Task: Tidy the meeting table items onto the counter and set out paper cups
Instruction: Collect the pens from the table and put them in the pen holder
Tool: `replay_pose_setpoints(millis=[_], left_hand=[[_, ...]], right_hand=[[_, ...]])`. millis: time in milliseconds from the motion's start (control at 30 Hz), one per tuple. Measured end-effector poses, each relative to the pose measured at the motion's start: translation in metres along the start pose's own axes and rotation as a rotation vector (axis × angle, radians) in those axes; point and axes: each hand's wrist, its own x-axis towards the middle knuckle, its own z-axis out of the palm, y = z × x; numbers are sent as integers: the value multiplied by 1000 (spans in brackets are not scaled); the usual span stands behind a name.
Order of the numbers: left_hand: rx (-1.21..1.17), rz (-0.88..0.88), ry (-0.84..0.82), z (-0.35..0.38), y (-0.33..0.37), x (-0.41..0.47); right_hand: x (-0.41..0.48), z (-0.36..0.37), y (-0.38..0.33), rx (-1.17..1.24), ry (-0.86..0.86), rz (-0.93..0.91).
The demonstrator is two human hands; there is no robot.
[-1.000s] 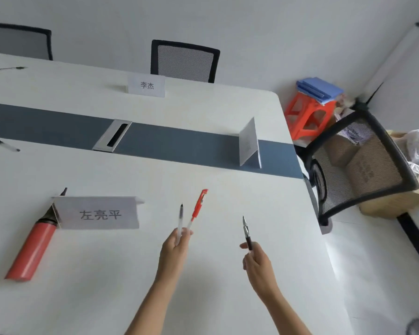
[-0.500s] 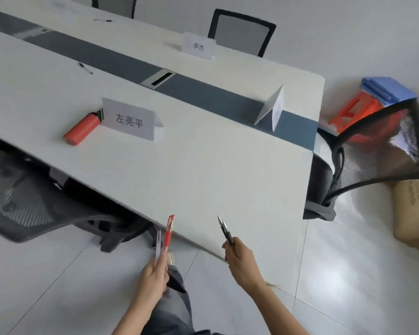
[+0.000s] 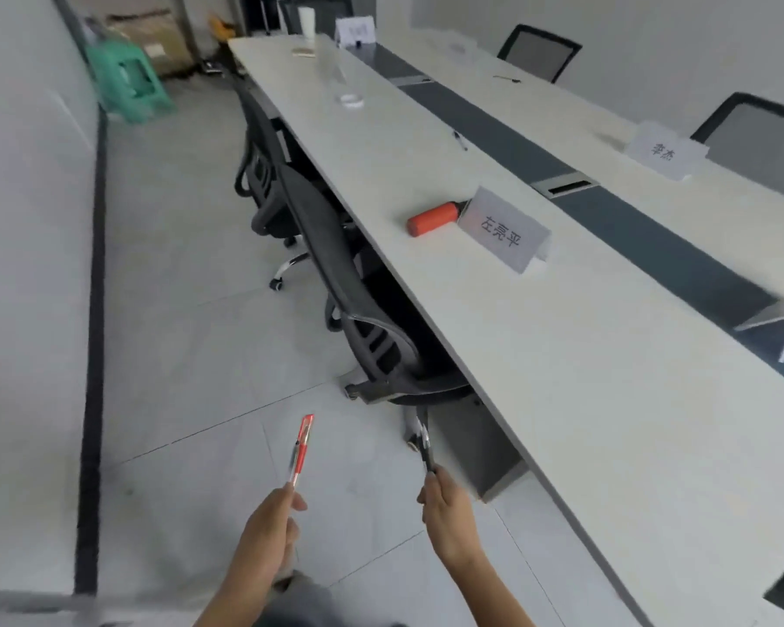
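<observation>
1. My left hand pinches a red pen, tip end up, out over the floor.
2. My right hand is closed around a dark pen, which also points up and away from me.
3. The table runs along my right; both hands are off its edge.
4. On it, a red bottle lies on its side, touching a name card.
5. A chair is tucked under the near edge.
6. A paper cup stands at the far end.
</observation>
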Motion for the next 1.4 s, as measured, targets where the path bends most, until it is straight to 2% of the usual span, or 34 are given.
replay_pose_setpoints(millis=[200,333,467,667,833,933,1100,1267,1400], left_hand=[[-92,65,201,-99,-15,17],[-122,103,249,-144,4,37],[-191,123,273,-153,20,54],[-302,102,362,-137,48,91],[-340,102,415,-114,70,119],[-365,36,460,-113,65,125],[-438,-66,621,-140,68,148],[-454,-104,651,-176,86,198],[-441,-74,676,-234,118,254]], right_hand=[[11,97,-55,-77,-256,-128],[20,149,-97,-52,-309,-187],[34,167,-114,-25,-316,-148],[85,156,-136,-73,-341,-152],[139,160,-161,-154,-409,-179],[156,174,-163,-226,-479,-187],[185,210,-180,-246,-575,-161],[220,270,-216,-275,-607,-176],[249,327,-256,-274,-618,-191]])
